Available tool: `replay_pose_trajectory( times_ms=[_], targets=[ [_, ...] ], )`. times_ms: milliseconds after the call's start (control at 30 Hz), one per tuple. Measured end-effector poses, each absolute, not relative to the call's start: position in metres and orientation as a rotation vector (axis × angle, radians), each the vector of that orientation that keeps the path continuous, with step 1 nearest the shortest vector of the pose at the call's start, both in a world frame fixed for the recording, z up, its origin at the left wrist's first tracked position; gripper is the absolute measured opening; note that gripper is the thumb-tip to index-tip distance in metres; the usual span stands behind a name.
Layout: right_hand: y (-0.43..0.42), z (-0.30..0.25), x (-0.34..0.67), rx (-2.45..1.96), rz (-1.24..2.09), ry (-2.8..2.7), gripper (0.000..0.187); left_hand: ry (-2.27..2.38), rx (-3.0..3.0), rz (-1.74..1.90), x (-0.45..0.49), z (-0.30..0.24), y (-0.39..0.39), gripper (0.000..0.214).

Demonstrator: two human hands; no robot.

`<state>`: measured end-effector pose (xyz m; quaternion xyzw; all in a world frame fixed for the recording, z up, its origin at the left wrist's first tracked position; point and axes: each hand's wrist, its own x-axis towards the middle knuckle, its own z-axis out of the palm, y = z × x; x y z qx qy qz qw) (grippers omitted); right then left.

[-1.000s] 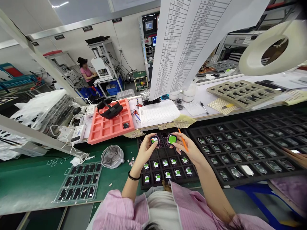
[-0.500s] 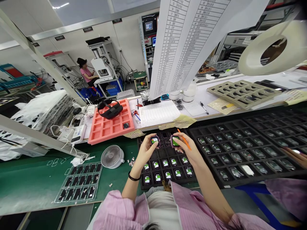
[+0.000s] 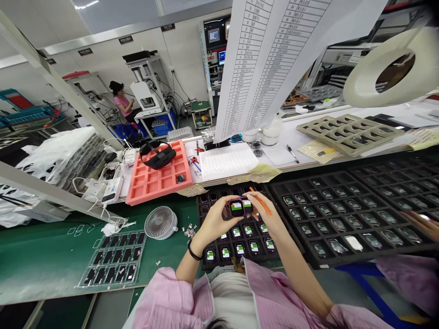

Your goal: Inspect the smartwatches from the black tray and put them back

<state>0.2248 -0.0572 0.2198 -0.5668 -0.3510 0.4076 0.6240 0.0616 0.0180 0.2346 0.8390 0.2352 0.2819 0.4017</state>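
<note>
1. Holding two units up at lower centre of the frame: a square black smartwatch with a green-and-white screen (image 3: 236, 208) in the left hand (image 3: 214, 224), and a second square black smartwatch (image 3: 247, 206) in the right hand (image 3: 270, 212). The watches sit almost touching.
2. Fingers: both hands closed, curled round the watch edges. Right fingers (image 3: 255, 199) also seem to pinch a slim orange pen (image 3: 262, 203); its exact grip is partly hidden.
3. Step in hand, as judged: comparing the two screens side by side.
4. Next move would call for free pockets: the upper rows of the black plastic tray (image 3: 206, 265) just below the hands look unfilled.
5. Around: a larger black tray of watches (image 3: 343, 258) at right, a salmon foam tray (image 3: 154, 197) upper left of the hands, a small white desk fan (image 3: 160, 222) at left.
6. In the way: likely only the orange pen, which may hamper setting a watch down.
</note>
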Motion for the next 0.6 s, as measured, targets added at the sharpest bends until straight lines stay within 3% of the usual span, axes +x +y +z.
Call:
replay_pose_trajectory(
  times_ms=[300, 600],
  targets=[
    [-0.065, 0.22, 0.21, -1.506, 0.692, -1.077, 0.043, 0.525, 2.606, 0.694, 0.075, 0.23, 0.026, 0.048],
    [-0.07, 0.228, 0.229, -1.079, 1.2, -0.918, 0.041, 0.342, 2.412, 0.934, 0.068, 0.239, 0.025, 0.054]
  ],
)
